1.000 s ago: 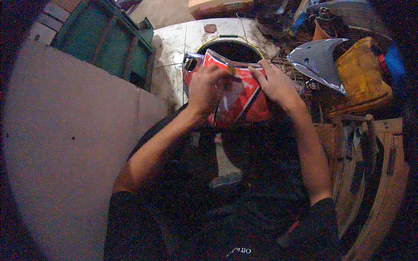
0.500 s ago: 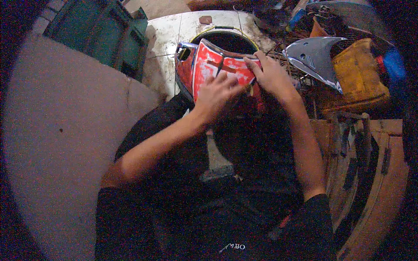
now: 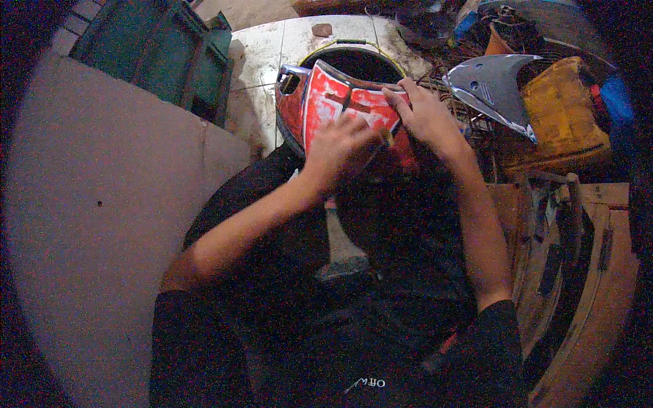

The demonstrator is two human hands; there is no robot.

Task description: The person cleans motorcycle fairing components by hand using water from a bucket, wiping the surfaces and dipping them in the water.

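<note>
Lower on the red panel (image 3: 340,109) than a moment ago, the left hand (image 3: 338,146) presses flat, fingers spread, while the right hand (image 3: 423,115) grips its upper edge, the panel leaning against a black bucket (image 3: 357,62) beside a grey fairing (image 3: 493,85).

Open: pale wall (image 3: 102,224), frame left; white slab (image 3: 262,75), upper centre-left. Blocked: green crate (image 3: 170,58), upper left; black bucket (image 3: 357,61) just behind red panel (image 3: 333,102); grey fairing (image 3: 493,85) and yellow can (image 3: 564,112), upper right; wooden frame (image 3: 585,272), right.
</note>
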